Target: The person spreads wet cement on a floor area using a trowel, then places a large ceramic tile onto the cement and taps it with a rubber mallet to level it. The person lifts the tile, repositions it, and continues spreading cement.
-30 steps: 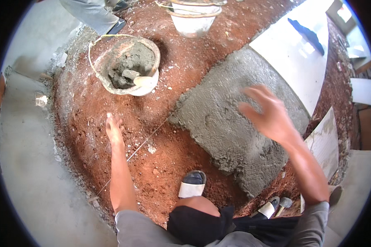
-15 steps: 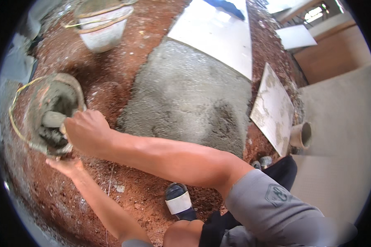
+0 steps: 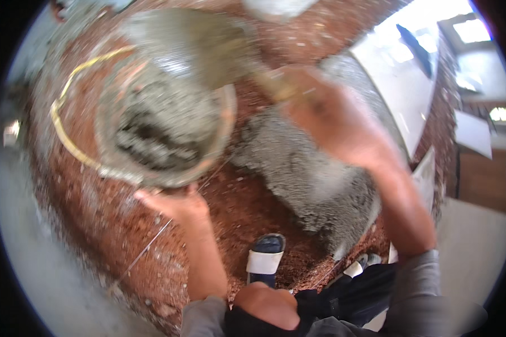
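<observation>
My right hand (image 3: 323,115), smeared by motion, is closed round the pale handle of a trowel (image 3: 188,45). The wide, wet grey blade is blurred and stands over the far rim of a bucket (image 3: 229,126). Inside the bucket lies wet grey mortar (image 3: 166,115), with a dark hollow in it. A yellow handle (image 3: 67,135) loops out from the bucket's left side. At the near rim my left hand (image 3: 177,202) grips the bucket, its fingers partly hidden beneath the edge.
A spread bed of grey mortar (image 3: 303,174) covers red soil (image 3: 230,202) to the right. Beyond it lies a large white tile (image 3: 396,73) with a dark object on it. A string (image 3: 146,247) crosses the soil near my sandalled foot (image 3: 266,261).
The trowel has come up out of the bucket, and my right hand has swung right with it. My left hand stays at the bucket's rim. The view has turned left toward the bucket.
</observation>
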Motion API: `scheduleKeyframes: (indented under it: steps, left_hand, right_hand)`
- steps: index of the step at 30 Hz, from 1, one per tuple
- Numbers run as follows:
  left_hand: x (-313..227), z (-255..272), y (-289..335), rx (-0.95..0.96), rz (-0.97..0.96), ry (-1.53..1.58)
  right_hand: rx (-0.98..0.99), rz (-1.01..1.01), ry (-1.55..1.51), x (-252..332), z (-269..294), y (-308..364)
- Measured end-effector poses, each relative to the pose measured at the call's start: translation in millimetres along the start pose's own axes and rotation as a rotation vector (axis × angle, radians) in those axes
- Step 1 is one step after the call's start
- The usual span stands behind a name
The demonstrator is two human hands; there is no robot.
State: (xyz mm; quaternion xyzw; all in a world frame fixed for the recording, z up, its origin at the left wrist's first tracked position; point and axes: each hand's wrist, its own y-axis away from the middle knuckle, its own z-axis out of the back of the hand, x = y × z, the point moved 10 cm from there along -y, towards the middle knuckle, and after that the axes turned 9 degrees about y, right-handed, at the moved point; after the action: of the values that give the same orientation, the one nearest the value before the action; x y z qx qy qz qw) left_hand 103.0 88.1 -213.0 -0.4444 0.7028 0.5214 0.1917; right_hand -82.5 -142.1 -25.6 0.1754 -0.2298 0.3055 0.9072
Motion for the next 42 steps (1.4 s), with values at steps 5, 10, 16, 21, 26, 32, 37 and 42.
scheduleKeyframes:
  steps: [5,10,16,21,26,32,37,42]
  left_hand:
    - [-12,19,-31,0.101,0.003,0.059]
    - [-80,9,-67,0.076,-0.382,-0.067]
    - [-67,-34,-69,0.131,-0.321,0.113]
    - [-71,-33,-62,0.067,-0.365,-0.035]
    - [-60,-19,-61,-0.012,-0.286,-0.196]
    - [-38,41,-23,0.245,-0.497,-0.565]
    - [31,109,33,0.532,-0.259,-0.717]
    - [93,101,78,0.784,-0.137,-0.767]
  right_hand:
    - [0.038,0.214,0.758,54,-15,-54]
    - [0.329,0.114,1.206,73,-76,-86]
    - [0.449,0.079,0.794,77,-123,-71]
    - [0.499,0.199,0.62,80,-125,-59]
    - [0.572,0.225,0.297,58,-126,-51]
    - [0.444,0.158,-0.299,16,-113,18]
    - [0.135,-0.17,-0.604,-54,-101,139]
    - [-0.213,-0.568,-0.355,-153,-83,280]
